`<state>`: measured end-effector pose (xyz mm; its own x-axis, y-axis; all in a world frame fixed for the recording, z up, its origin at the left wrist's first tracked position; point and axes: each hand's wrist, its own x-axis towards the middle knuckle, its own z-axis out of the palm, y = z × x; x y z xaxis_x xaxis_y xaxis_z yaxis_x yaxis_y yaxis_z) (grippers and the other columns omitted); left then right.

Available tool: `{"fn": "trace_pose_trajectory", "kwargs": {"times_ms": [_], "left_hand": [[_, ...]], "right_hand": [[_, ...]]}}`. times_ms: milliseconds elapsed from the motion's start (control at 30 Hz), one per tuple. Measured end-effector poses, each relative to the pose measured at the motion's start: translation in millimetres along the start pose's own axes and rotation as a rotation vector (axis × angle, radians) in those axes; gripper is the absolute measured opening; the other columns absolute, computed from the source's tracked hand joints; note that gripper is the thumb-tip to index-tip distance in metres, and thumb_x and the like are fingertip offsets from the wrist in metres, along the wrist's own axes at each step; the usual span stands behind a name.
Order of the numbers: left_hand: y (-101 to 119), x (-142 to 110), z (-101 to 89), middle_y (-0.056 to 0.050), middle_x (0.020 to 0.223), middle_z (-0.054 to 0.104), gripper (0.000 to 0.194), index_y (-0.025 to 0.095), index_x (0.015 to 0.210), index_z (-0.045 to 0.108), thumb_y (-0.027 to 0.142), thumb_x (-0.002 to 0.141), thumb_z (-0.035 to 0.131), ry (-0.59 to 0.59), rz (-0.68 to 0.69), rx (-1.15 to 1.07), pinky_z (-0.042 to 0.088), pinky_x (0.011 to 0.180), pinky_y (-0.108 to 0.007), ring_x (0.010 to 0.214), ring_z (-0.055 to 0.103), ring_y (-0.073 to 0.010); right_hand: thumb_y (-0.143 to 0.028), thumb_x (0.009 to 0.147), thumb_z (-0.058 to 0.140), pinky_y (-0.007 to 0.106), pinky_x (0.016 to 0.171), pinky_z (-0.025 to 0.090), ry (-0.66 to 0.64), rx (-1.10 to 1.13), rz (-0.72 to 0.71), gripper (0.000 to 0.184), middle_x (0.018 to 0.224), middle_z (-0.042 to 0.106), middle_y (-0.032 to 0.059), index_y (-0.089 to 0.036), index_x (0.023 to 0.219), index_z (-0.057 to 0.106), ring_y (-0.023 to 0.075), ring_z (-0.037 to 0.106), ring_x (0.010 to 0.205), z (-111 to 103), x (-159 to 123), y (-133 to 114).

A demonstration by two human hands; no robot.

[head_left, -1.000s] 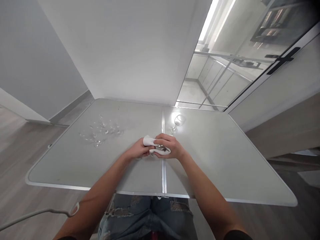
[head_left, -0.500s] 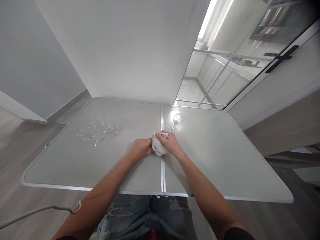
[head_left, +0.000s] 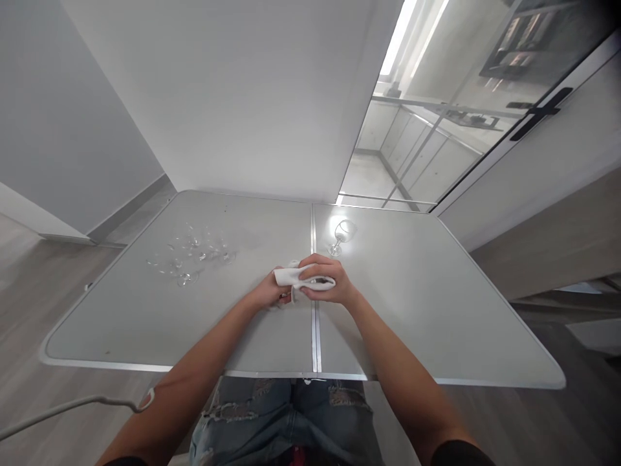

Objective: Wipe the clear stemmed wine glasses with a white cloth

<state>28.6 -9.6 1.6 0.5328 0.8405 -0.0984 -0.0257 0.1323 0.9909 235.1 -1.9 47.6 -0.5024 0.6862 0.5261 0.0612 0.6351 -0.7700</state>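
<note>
cloth (head_left: 287, 277), bunched under the right hand (head_left: 334, 283) half a second ago, now shows as an open loop in that hand's curled grip above the table (head_left: 272, 346), so the wiping seems unfinished, while the left hand (head_left: 268, 290) meets its other end, exact hold hidden.

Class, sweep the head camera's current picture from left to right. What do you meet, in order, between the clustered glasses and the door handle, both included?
Clustered glasses → left hand → cloth → right hand → door handle.
</note>
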Motion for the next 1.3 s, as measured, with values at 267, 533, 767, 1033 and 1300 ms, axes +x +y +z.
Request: {"fn": "trace_pose_trajectory", "kwargs": {"times_ms": [267,533,767,1033,1300], "left_hand": [[-4.1,2.0,3.2,0.0,0.059,0.053,0.013,0.018,0.064,0.055,0.02,0.075,0.062,0.324,0.341,0.905,0.03,0.057,-0.024,0.054,0.044,-0.0118],[-0.4,2.4,4.5,0.0,0.059,0.054,0.015,0.017,0.065,0.056,0.022,0.079,0.056,0.264,0.309,0.945,0.029,0.057,-0.024,0.055,0.043,-0.0113],[4.5,7.1,-0.5,0.004,0.046,0.042,0.045,0.016,0.059,0.048,0.052,0.081,0.064,-0.028,-0.095,0.095,0.022,0.043,-0.021,0.039,0.029,-0.0048],[0.0,5.1,4.8,0.003,0.056,0.049,0.023,0.016,0.067,0.055,0.034,0.08,0.062,0.193,0.192,0.439,0.033,0.052,-0.023,0.05,0.04,-0.0088],[-9.1,9.3,0.2,0.002,0.057,0.054,0.009,0.017,0.067,0.059,0.019,0.076,0.056,0.379,0.401,0.687,0.034,0.056,-0.023,0.054,0.043,-0.0107]], "right_hand": [[-0.041,0.086,0.062,0.03,0.067,0.045,0.197,-0.145,0.362,0.021,0.073,0.063,0.0014,-0.021,0.078,0.067,0.0166,0.056,0.069,7.9,6.6,0.4],[-0.052,0.086,0.055,0.026,0.055,0.037,0.227,-0.068,0.725,0.04,0.058,0.05,-0.0015,-0.018,0.065,0.056,0.0132,0.046,0.059,8.5,1.9,12.7],[-0.039,0.081,0.072,0.032,0.077,0.05,0.013,-0.092,0.069,0.022,0.095,0.068,0.0066,-0.022,0.095,0.071,0.0188,0.063,0.081,-4.8,2.9,6.6],[-0.038,0.081,0.073,0.029,0.075,0.05,0.045,-0.036,0.071,0.023,0.091,0.068,0.0059,-0.02,0.095,0.071,0.0166,0.063,0.078,-2.0,1.8,13.5],[-0.059,0.088,0.06,0.025,0.068,0.047,0.455,0.219,0.464,0.04,0.08,0.06,0.001,-0.02,0.097,0.062,0.0146,0.055,0.072,37.2,5.4,14.0]]}}
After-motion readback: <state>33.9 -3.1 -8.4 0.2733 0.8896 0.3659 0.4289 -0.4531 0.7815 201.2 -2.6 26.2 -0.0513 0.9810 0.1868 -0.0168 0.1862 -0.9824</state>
